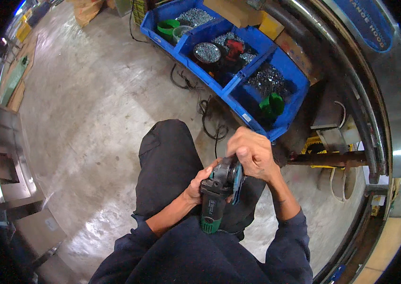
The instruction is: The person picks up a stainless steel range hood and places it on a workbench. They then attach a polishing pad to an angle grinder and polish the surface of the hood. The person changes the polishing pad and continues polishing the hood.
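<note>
A dark green and black angle grinder (pixel 211 210) sits over my lap with its green end toward my body. My left hand (pixel 196 187) is wrapped round its body near the head. On the right side of that head shows a blue-green disc (pixel 237 185), seen nearly edge-on. My right hand (pixel 253 152) is closed with bent fingers at the disc's upper end, thumb toward the grinder head. What its fingertips grip is hidden behind the hand.
Ahead stand joined blue bins (pixel 238 116) of small metal fasteners, with a green cup (pixel 272 105), another green cup (pixel 166 28) and a round bowl (pixel 207 53) inside. A black cord (pixel 205 118) lies on the floor before them. Dark metal pipes (pixel 352 90) run along the right.
</note>
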### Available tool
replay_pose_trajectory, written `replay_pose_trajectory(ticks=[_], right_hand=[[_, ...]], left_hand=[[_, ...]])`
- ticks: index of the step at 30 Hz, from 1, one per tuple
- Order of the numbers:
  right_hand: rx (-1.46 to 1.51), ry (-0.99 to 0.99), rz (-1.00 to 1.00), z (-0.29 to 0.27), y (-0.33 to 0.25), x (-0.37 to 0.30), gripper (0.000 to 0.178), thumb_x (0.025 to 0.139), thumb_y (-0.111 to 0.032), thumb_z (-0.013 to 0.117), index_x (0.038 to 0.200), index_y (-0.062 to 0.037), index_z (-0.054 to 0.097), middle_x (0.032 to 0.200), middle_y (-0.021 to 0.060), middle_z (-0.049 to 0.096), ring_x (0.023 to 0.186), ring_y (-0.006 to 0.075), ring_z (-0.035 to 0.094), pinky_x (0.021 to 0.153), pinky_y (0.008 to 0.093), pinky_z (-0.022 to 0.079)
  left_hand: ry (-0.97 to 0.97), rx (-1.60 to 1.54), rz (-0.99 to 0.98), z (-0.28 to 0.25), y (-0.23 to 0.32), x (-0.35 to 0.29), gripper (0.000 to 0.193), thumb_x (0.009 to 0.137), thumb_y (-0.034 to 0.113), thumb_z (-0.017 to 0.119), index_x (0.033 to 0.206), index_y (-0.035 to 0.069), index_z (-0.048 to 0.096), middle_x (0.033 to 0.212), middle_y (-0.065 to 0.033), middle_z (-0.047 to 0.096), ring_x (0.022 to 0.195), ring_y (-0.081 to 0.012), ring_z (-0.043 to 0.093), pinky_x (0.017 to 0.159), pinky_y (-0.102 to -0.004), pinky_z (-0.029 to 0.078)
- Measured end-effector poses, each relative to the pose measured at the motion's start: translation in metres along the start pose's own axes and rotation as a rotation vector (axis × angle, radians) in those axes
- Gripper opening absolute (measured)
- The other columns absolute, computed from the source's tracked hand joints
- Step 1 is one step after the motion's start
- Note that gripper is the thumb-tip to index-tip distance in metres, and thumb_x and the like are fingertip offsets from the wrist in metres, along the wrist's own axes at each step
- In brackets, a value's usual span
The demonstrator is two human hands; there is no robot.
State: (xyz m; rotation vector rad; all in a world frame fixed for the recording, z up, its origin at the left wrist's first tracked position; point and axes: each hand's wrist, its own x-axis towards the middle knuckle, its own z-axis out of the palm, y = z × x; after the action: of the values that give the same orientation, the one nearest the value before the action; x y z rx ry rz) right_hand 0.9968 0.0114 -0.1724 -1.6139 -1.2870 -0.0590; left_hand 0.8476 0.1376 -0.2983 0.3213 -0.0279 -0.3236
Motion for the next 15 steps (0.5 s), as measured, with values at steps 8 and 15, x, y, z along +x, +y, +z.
replay_pose_trajectory(ticks=[8, 15], right_hand=[[0.323, 0.216, 0.537, 0.022, -0.007, -0.022, 0.061, 0.115, -0.030, 0.045, 0.060, -0.0034, 0.043, 0.055, 0.0046, 0.045, 0.047, 0.0153, 0.042, 0.049, 0.0349, 0.033], [0.621, 0.614, 0.826, 0.045, -0.001, -0.034, 0.064, 0.113, -0.045, 0.046, 0.058, -0.0127, 0.041, 0.053, 0.0010, 0.041, 0.046, 0.0121, 0.035, 0.048, 0.0328, 0.025]], left_hand=[[0.032, -0.012, 0.038, 0.014, 0.001, 0.002, 0.048, 0.105, 0.048, 0.049, 0.130, 0.008, 0.048, 0.111, -0.0185, 0.068, 0.076, -0.0316, 0.074, 0.061, -0.0464, 0.065], [0.124, 0.028, 0.114, 0.015, -0.003, 0.001, 0.047, 0.105, 0.047, 0.049, 0.128, 0.005, 0.052, 0.106, -0.0184, 0.069, 0.073, -0.0305, 0.074, 0.062, -0.0448, 0.065]])
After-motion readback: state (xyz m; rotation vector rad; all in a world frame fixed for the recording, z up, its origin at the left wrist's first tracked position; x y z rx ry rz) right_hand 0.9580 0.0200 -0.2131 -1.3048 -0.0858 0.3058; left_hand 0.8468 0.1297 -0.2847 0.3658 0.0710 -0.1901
